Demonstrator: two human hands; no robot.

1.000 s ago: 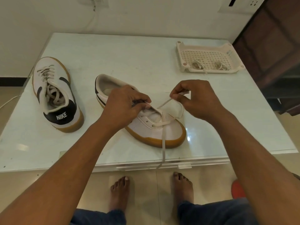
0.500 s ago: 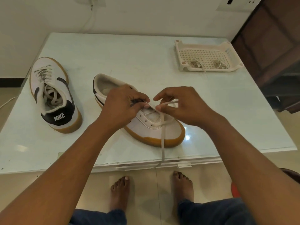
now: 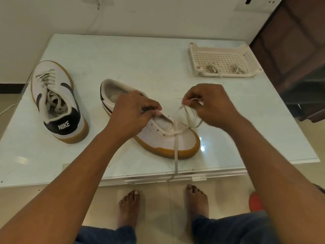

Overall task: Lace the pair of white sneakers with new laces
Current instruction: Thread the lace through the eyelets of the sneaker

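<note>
A white sneaker (image 3: 158,136) with a gum sole lies in the middle of the table, toe toward me. My left hand (image 3: 133,111) grips its upper edge beside the eyelets. My right hand (image 3: 209,104) pinches one end of the new lace (image 3: 189,115), which loops up from the lowest eyelets. The lace's other end (image 3: 175,155) runs down over the toe and hangs off the table's front edge. A second white sneaker (image 3: 56,101), laced, stands at the left with its heel toward me.
A cream perforated tray (image 3: 223,50) at the back right holds two bundled laces (image 3: 212,68). The glass-topped table (image 3: 140,59) ends just before my bare feet. A dark wooden door stands at the right, a wall behind.
My right hand has moved right and up from the eyelets, drawing the lace end out into a loop. My left hand has stayed on the sneaker.
</note>
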